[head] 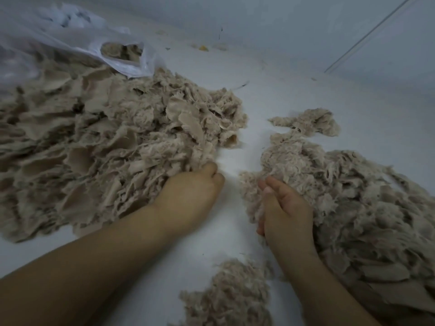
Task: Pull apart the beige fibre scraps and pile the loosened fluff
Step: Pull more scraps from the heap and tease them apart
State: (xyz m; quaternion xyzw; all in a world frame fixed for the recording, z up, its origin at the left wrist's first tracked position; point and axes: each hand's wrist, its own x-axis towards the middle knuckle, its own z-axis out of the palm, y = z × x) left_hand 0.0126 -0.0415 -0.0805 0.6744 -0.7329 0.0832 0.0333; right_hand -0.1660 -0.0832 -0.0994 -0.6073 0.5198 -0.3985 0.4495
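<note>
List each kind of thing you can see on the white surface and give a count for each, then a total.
Beige fibre heaps: 3, the big heap of scraps, the fluff pile and a small clump
Plastic bags: 1
Hands: 2, left and right
Total: 6

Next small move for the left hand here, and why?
Probably lift the left hand with its pinch of scrap out of the scrap heap toward the right hand. Its fingers are curled into the heap's edge, while the right hand lies at the fluff pile, holding nothing I can see, free to help tear.
</note>
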